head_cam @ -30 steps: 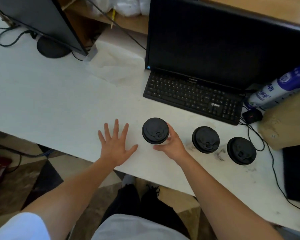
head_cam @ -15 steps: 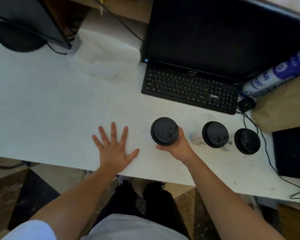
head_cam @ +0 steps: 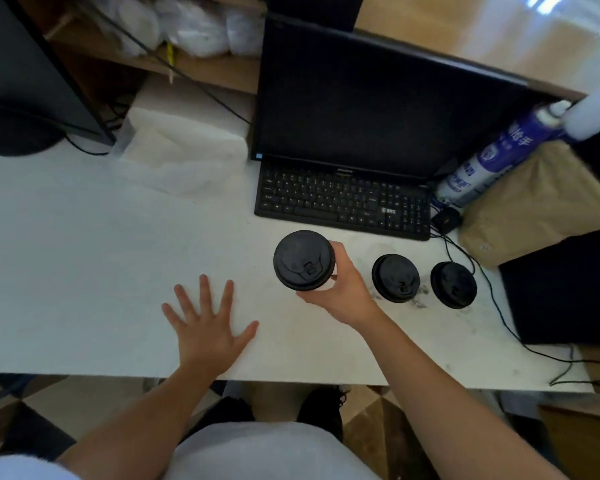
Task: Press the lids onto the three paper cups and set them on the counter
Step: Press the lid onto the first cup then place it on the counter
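The right hand has the left-most paper cup, fingers and thumb curled round its wall just under the black lid. Only a sliver of white wall shows beneath that lid. The lid looms larger than the other two, so I judge the cup is up off the counter, though its base is hidden and I cannot be sure.

The left hand lies flat on the counter near the front edge, fingers straight and spread wide. It holds nothing and sits well apart from the cup.

Over to the right, the middle cup and the right-hand cup stand upright on the counter side by side, each capped in black. Beyond them the keyboard sits in front of the dark monitor, with a blue-and-white spray can leaning at far right.

All three lids look to be on, though I cannot tell from above whether each rim is snapped fully home. My read is that this is the set-down of the last cup. The next move calls for lowering it straight, base flat, onto the bare patch left of the middle cup and short of the keyboard's near edge. Then the fingers should loosen without dragging the cup sideways. If the rim proves loose, the idle left palm is free to press it.
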A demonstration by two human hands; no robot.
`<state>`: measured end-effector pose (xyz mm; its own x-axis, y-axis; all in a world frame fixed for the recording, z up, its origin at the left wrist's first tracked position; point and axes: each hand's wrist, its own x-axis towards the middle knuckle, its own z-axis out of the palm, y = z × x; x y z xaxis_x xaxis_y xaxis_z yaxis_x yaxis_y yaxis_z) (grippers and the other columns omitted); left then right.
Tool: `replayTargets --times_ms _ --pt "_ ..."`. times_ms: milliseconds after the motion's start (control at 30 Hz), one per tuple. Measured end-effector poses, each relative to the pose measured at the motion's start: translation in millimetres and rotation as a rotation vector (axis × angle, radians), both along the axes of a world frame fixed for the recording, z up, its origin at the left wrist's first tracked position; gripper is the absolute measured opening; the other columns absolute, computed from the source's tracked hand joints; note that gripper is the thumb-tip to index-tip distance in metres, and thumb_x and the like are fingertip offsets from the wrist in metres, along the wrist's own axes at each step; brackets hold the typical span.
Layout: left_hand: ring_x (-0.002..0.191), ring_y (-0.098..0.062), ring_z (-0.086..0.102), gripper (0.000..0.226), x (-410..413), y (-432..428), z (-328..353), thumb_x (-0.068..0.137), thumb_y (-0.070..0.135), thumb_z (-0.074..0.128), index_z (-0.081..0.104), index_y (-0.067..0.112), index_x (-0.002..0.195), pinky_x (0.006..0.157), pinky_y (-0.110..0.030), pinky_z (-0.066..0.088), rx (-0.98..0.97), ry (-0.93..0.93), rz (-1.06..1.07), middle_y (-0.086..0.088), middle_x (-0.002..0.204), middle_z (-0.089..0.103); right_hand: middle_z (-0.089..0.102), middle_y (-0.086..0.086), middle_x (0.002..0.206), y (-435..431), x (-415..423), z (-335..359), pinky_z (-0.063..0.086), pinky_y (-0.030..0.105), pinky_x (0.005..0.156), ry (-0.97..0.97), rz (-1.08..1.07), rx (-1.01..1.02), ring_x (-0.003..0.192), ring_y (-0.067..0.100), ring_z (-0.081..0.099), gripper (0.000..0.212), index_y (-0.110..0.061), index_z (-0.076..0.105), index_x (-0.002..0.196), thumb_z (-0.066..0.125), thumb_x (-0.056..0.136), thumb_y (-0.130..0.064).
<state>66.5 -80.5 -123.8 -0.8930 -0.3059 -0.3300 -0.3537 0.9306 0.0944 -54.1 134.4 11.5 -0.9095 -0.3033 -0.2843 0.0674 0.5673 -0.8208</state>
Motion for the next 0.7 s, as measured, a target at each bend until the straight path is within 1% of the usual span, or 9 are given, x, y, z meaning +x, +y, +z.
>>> replayTargets --times_ms 100,200,267,333,400,500,567,633,700 --pt "0.146 -0.056 -0.017 0.101 -2 0 0 0.077 0.09 0.003 -0.003 0.032 0.159 0.112 -0.075 -0.003 -0.006 -0.009 0.009 -0.013 0.168 -0.012 0.057 -0.012 0.124 3 -12 41 0.048 0.01 0.082 0.088 0.044 0.063 0.108 -0.009 0.054 0.077 -0.035 0.043 0.127 0.089 0.07 -0.011" --pt "0.146 -0.055 -0.018 0.101 -1 1 0 0.076 0.091 0.001 -0.006 0.032 0.159 0.113 -0.075 -0.005 -0.002 -0.003 0.0 -0.013 0.167 -0.014 0.056 -0.006 0.122 3 -26 77 0.042 0.014 0.085 0.251 0.105 0.15 0.11 0.009 0.051 0.08 -0.027 0.046 0.129 0.09 0.064 -0.014" --pt "0.146 -0.055 -0.019 0.101 -1 1 0 0.077 0.09 0.001 -0.007 0.032 0.158 0.113 -0.075 -0.006 0.001 0.013 -0.002 -0.014 0.167 -0.015 0.054 -0.008 0.122 4 -34 98 0.037 0.011 0.087 0.359 0.172 0.23 0.111 0.01 0.047 0.077 -0.023 0.048 0.129 0.089 0.064 -0.016" --pt "0.146 -0.055 -0.018 0.101 0 1 0 0.077 0.091 0.004 -0.006 0.031 0.158 0.113 -0.074 -0.007 0.009 0.023 -0.001 -0.014 0.167 -0.015 0.052 -0.009 0.124 3 -40 120 0.039 0.019 0.093 0.454 0.227 0.337 0.113 0.011 0.046 0.073 -0.023 0.049 0.128 0.086 0.065 -0.019" --pt "0.147 -0.055 -0.016 0.101 0 0 0 0.078 0.091 0.007 -0.002 0.031 0.159 0.113 -0.074 -0.007 0.024 0.036 -0.001 -0.013 0.167 -0.012 0.053 -0.004 0.124 4 -43 137 0.046 0.034 0.094 0.57 0.282 0.436 0.111 0.019 0.051 0.07 -0.019 0.051 0.126 0.082 0.063 -0.018" --pt "0.148 -0.055 -0.014 0.101 0 -1 -1 0.079 0.091 0.01 0.003 0.03 0.159 0.113 -0.075 -0.006 0.044 0.042 -0.002 -0.014 0.168 -0.008 0.054 0.005 0.125 5 -48 156 0.047 0.045 0.097 0.742 0.362 0.61 0.109 0.028 0.054 0.069 -0.015 0.052 0.127 0.082 0.066 -0.023" --pt "0.147 -0.055 -0.015 0.102 1 -1 -2 0.078 0.091 0.009 0.001 0.031 0.159 0.112 -0.074 -0.007 0.045 0.042 -0.001 -0.014 0.167 -0.009 0.054 0.008 0.124 6 -52 168 0.043 0.049 0.107 0.826 0.4 0.726 0.111 0.031 0.053 0.069 -0.015 0.051 0.129 0.083 0.069 -0.027" --pt "0.147 -0.055 -0.017 0.102 0 -1 -2 0.077 0.092 0.007 -0.003 0.031 0.159 0.112 -0.074 -0.008 0.046 0.045 -0.002 -0.014 0.167 -0.011 0.054 0.01 0.123 4 -54 176 0.03 0.052 0.118 0.901 0.449 0.864 0.115 0.032 0.053 0.069 -0.016 0.051 0.13 0.083 0.07 -0.025" --pt "0.146 -0.055 -0.019 0.102 0 -1 -1 0.076 0.092 0.005 -0.006 0.032 0.158 0.112 -0.074 -0.009 0.046 0.045 -0.005 -0.014 0.167 -0.014 0.053 0.014 0.126 -1 -55 180 0.022 0.053 0.121 0.952 0.517 1.046 0.12 0.035 0.053 0.074 -0.017 0.048 0.133 0.084 0.069 -0.019"
